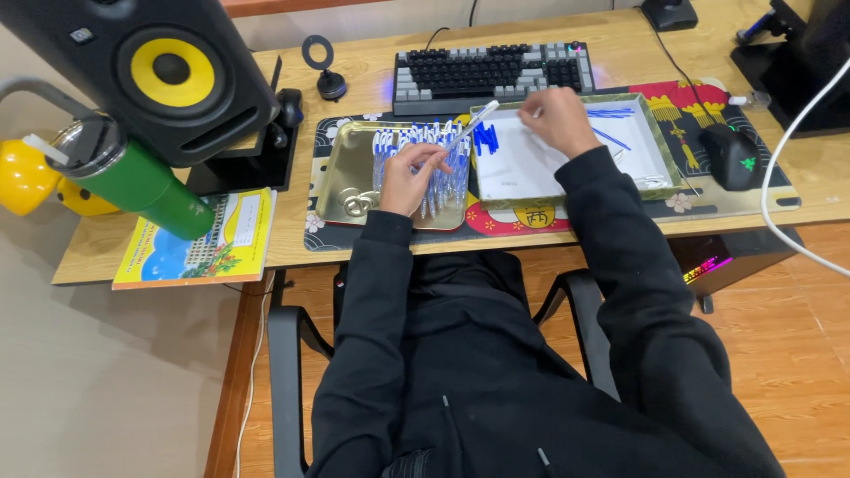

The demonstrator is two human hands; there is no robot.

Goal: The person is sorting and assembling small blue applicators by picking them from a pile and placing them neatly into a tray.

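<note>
I judge assembly underway: left hand (409,177) grips a clear pen barrel (460,134) above the gold tray (341,181), right hand (556,119) pinches, contents unclear; next needs careful alignment.

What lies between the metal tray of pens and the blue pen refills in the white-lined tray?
In the head view, only the two trays' adjoining rims: the metal tray edge and the white-lined tray wall. The left hand holds a clear pen barrel slanting above them, toward the blue pen refills.

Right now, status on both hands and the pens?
Left hand holds a clear pen barrel over the gold tray. Right hand reaches into the white tray. Nothing in the way.
</note>
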